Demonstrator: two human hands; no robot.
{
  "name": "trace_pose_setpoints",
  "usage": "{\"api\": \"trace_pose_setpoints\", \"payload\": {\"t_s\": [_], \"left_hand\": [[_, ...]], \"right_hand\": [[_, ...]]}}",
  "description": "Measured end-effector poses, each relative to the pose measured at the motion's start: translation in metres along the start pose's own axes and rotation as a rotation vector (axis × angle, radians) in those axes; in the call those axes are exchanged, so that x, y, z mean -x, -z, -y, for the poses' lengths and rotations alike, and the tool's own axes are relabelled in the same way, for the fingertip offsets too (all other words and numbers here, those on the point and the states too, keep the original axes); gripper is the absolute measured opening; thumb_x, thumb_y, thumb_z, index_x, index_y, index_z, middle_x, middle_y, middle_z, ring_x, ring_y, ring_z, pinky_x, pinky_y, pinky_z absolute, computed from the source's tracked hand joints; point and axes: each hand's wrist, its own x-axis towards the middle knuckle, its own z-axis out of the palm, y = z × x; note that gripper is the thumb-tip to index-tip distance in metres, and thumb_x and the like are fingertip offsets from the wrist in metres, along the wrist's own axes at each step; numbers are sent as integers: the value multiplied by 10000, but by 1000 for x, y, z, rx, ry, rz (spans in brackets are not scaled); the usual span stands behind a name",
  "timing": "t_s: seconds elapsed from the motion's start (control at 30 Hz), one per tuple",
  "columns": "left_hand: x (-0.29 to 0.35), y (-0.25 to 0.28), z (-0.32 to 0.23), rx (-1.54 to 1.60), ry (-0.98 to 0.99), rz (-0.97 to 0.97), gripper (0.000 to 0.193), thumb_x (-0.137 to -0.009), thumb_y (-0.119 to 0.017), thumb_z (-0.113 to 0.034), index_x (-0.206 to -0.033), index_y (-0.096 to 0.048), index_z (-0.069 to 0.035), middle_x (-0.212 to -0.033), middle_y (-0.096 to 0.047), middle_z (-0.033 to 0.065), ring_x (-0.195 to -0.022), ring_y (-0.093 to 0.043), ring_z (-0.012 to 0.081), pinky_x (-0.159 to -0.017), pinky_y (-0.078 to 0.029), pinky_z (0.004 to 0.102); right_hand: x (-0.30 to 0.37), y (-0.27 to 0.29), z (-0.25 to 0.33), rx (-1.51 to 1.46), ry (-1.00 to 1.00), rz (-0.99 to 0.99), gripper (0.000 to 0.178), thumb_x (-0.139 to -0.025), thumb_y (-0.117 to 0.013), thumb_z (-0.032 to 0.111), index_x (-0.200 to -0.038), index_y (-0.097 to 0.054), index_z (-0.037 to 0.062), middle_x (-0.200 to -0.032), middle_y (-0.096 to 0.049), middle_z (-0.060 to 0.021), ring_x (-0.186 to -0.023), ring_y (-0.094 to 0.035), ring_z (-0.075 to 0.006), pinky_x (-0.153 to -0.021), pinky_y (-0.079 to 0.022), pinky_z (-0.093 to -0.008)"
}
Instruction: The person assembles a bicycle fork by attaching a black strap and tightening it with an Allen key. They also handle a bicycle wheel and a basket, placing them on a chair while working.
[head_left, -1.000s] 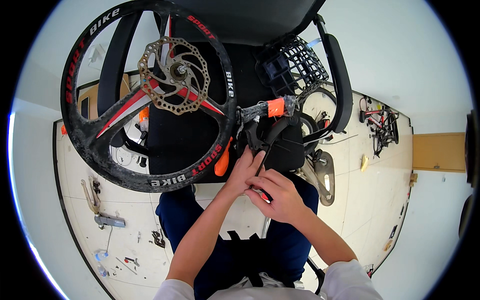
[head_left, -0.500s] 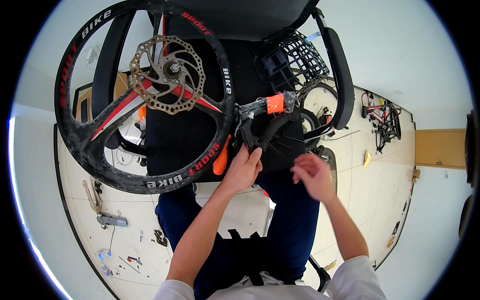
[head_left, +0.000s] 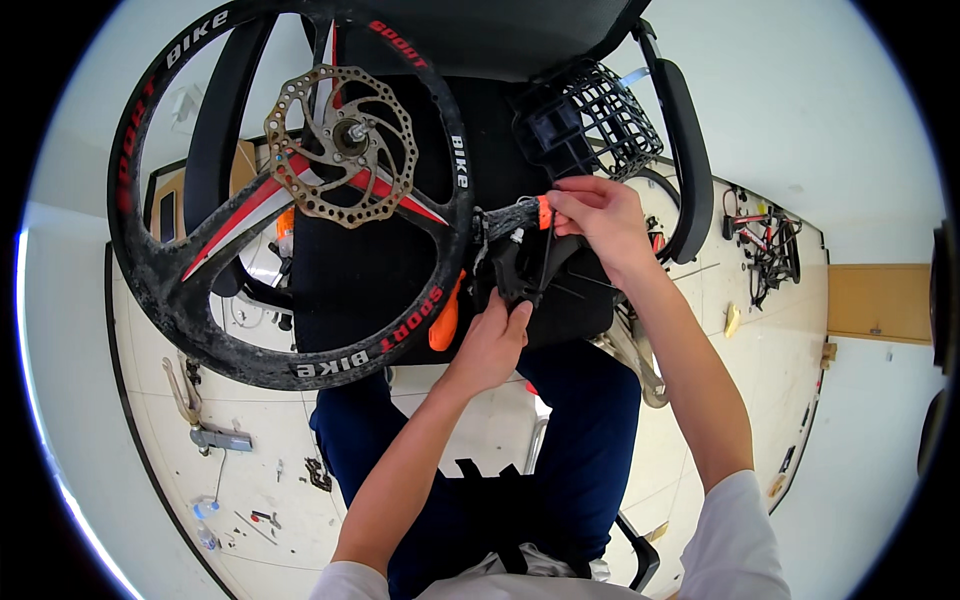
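My left hand (head_left: 490,345) is closed on the lower end of a black curved bicycle part (head_left: 510,270), thumb and fingers pinching it above my lap. Higher up, my right hand (head_left: 605,225) pinches the upper end of a thin black strip (head_left: 546,255) that runs down to the black part; its exact kind is unclear. Right behind these fingertips lies a grey piece (head_left: 508,217) wrapped in clear film, with an orange band (head_left: 545,212) partly covered by my right hand. To the left rests a black bicycle wheel (head_left: 330,370) with a perforated brake disc (head_left: 290,195).
The wheel lies across a black chair (head_left: 400,95). A black basket (head_left: 610,120) sits at the seat's back right, by the armrest (head_left: 685,160). An orange-handled item (head_left: 446,318) pokes out beside the wheel rim. Tools and bike parts lie on the tiled floor (head_left: 710,400).
My right hand has moved up and left from beside the seat's front edge, and it now pinches the thin strip near the orange band. My left hand keeps its hold on the black part.
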Motion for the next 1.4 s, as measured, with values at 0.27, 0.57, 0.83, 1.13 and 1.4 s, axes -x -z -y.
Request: {"api": "trace_pose_setpoints", "payload": {"t_s": [0.27, 0.57, 0.83, 1.13, 1.4], "left_hand": [[-4, 3, 14, -93, -188, -13, 412, -1006, -462, -229, -1361, -394, -31, -832, -596, 80, -743, -565, 169, -717, -477, 318], [-16, 0, 35, 92, -113, -46, 365, -993, -495, -298, -1186, -464, 10, -777, -600, 153, -710, -621, 217, -596, -458, 380], [-8, 6, 15, 50, 61, 7, 342, -996, -465, -282, -1195, -450, -4, -701, -581, 110, -647, -597, 222, -645, -469, 366], [-4, 1, 6, 8, 68, 4, 364, -1005, -451, -290, -1216, -426, 6, -693, -556, 100, -650, -573, 210, -665, -471, 359], [1, 1, 1, -77, -36, 15, 385, -1016, -431, -290, -1242, -392, 19, -674, -558, 123, -599, -561, 232, -628, -461, 392]], "right_hand": [[51, -50, 30, 442, 422, 282, 132, -863, -667, 33, -979, -648, -28, -814, -677, -75, -635, -648, -122, -582, -530, -250], [134, -44, -20, 631, 724, 282, 182, -730, -780, 85, -867, -670, 39, -881, -653, -69, -748, -660, -235, -655, -547, -303], [157, -13, -66, 261, 406, 79, 352, -745, -722, -91, -1046, -559, -8, -1061, -570, -123, -865, -665, -157, -759, -581, -259], [74, 68, -74, 285, -58, 191, 120, -838, -717, 8, -922, -655, -50, -812, -695, -99, -725, -684, -131, -694, -563, -259], [-2, 36, 2, 597, 365, 236, 159, -811, -625, -80, -961, -665, -48, -926, -689, -126, -874, -698, -191, -797, -572, -293]]}}
